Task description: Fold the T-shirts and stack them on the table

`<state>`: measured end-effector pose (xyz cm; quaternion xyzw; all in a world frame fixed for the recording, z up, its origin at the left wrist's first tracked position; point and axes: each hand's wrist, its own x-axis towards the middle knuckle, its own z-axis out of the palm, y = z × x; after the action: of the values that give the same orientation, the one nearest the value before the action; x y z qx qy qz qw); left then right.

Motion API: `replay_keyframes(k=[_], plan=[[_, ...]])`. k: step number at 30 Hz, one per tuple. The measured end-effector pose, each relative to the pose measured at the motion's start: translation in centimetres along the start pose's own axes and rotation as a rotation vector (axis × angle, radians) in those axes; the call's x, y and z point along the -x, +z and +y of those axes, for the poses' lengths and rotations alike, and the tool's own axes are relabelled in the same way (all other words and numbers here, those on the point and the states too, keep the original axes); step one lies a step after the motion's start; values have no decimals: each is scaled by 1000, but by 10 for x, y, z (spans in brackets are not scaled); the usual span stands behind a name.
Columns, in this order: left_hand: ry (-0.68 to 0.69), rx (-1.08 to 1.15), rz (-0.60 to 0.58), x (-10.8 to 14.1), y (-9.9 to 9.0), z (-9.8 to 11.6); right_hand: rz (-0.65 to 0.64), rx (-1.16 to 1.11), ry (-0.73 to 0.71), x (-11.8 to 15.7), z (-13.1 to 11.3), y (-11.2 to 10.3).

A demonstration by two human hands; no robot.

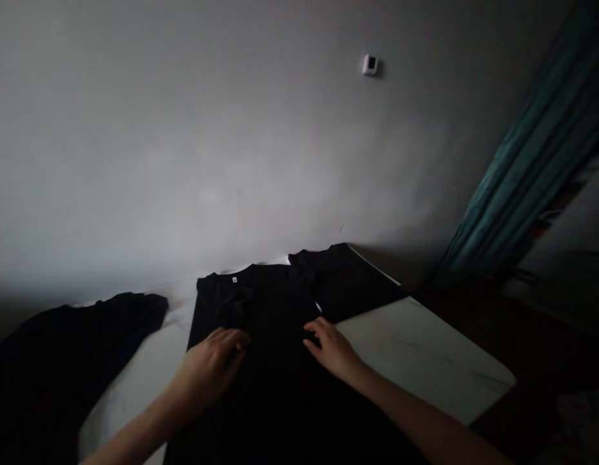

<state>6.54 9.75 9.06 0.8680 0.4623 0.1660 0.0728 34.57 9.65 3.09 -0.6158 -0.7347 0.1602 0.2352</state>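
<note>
A black T-shirt (274, 387) lies spread on the table below both my hands, its neckline at the far side with a small white label (234, 279). Its cloth is bunched near the upper left, by the shoulder. Over the left part of the shirt is my left hand (214, 354), with loosely curled fingers and no cloth visibly gripped. My right hand (331, 347) is at the shirt's right side, thumb and forefinger apart with nothing between them. Whether the fingertips touch the dark cloth is hard to tell.
Another folded dark garment (347, 281) lies at the back right of the white marbled table (425, 355). A dark heap of clothing (61, 361) covers the left side. Behind stands a pale wall (231, 142) with a small white device (370, 64); a teal curtain (522, 155) hangs at right.
</note>
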Motion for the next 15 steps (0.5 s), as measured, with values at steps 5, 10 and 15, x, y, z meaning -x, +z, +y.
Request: replay_keyframes(k=[5, 10, 15], plan=[[-247, 20, -164, -201, 51, 12, 95, 149, 274, -43, 36, -5], [-450, 3, -170, -306, 108, 45, 50, 181, 368, -34, 38, 2], [-540, -16, -211, -321, 153, 73, -55, 163, 465, -21, 41, -7]])
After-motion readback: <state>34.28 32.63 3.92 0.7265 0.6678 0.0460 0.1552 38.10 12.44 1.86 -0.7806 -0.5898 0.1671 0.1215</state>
